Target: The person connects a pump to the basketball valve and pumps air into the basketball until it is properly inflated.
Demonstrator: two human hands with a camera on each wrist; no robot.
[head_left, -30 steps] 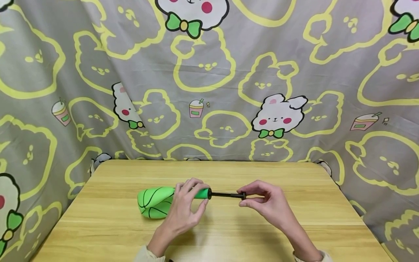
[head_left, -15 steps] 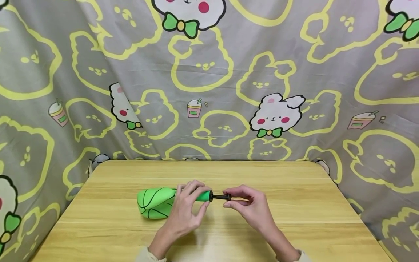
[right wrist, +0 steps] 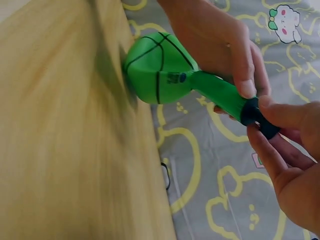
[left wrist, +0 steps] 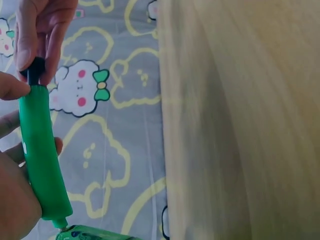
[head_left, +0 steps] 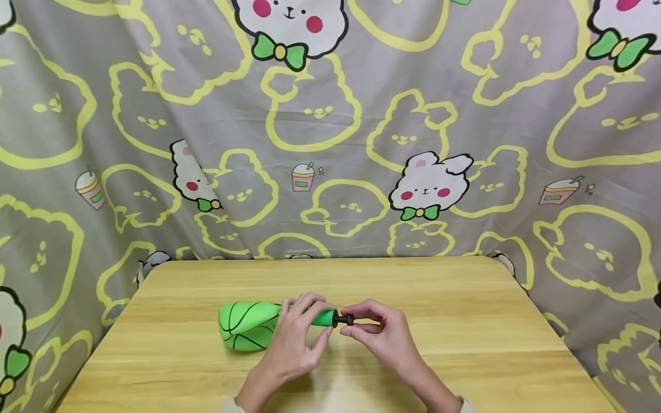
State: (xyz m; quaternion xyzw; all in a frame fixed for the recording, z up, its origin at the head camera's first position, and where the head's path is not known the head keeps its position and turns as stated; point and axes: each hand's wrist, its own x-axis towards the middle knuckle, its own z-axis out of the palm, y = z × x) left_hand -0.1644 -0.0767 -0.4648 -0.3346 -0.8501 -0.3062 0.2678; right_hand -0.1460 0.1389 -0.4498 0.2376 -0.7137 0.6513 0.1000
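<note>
A green hand pump with a black collar and black plunger handle lies sideways above the table. My left hand wraps its fingers round the pump barrel. At the plunger's end, my right hand pinches the black handle between thumb and fingers. Only a short piece of the rod shows between handle and collar. Joined to the pump's nozzle is a partly deflated green ball with black lines, caved in on one side. The right wrist view shows the ball in line with the barrel.
The wooden table extends around both hands. A grey curtain with yellow outlines and cartoon animals hangs behind it and along both sides.
My right hand has moved left, pushing the plunger from far out to nearly all the way into the barrel. My left hand keeps its grip, and the ball stays caved in.
</note>
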